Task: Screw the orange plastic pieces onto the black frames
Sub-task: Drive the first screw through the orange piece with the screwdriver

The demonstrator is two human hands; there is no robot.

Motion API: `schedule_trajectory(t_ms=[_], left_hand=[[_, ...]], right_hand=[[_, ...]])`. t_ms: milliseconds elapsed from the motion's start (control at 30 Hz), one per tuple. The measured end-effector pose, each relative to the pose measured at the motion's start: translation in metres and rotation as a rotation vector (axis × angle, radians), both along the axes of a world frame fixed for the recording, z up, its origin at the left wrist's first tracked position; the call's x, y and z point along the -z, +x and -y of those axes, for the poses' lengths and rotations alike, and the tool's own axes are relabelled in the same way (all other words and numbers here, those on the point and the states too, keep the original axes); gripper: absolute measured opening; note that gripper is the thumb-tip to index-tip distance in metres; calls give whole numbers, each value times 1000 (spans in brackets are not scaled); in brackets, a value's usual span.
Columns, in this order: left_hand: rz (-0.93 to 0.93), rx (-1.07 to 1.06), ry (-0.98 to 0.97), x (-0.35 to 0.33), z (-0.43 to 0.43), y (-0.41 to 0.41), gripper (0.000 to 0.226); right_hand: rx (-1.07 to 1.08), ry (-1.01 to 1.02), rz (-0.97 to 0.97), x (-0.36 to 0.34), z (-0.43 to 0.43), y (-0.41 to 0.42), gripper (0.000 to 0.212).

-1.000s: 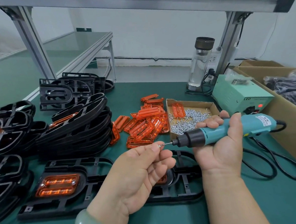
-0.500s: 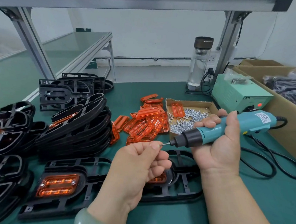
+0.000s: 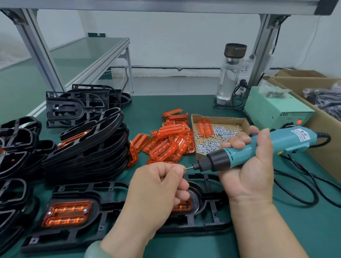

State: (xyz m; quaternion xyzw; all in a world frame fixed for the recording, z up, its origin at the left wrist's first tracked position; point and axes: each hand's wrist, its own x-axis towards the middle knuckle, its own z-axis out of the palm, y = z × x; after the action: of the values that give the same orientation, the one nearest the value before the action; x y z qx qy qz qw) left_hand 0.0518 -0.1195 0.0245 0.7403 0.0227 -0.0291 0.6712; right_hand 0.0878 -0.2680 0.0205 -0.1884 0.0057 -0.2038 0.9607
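Gripping teal screwdriver (image 3: pixel 266 145) in right hand (image 3: pixel 246 168), fingers curled round barrel, bit aimed left. Pinching screw (image 3: pixel 185 169) at bit tip with left hand (image 3: pixel 155 189), thumb against forefinger. Below hands on green bench (image 3: pixel 291 231): black frame (image 3: pixel 82 232) lying flat, orange piece (image 3: pixel 68 213) seated in left end. Loose orange pieces (image 3: pixel 166 143) heaped just beside cardboard tray (image 3: pixel 221 117).
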Motion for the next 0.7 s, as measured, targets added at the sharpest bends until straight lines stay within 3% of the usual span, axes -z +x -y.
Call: schedule_trajectory(t_ms=[167, 333, 700], left_hand=[[-4, -27, -62, 3, -1, -1, 11], [-40, -26, -105, 4, -2, -1, 22], [-27, 6, -124, 2, -4, 0, 22]], right_hand=[[1, 13, 4, -1, 1, -1, 16], [3, 14, -5, -1, -1, -1, 17], [-17, 22, 5, 0, -1, 0, 18]])
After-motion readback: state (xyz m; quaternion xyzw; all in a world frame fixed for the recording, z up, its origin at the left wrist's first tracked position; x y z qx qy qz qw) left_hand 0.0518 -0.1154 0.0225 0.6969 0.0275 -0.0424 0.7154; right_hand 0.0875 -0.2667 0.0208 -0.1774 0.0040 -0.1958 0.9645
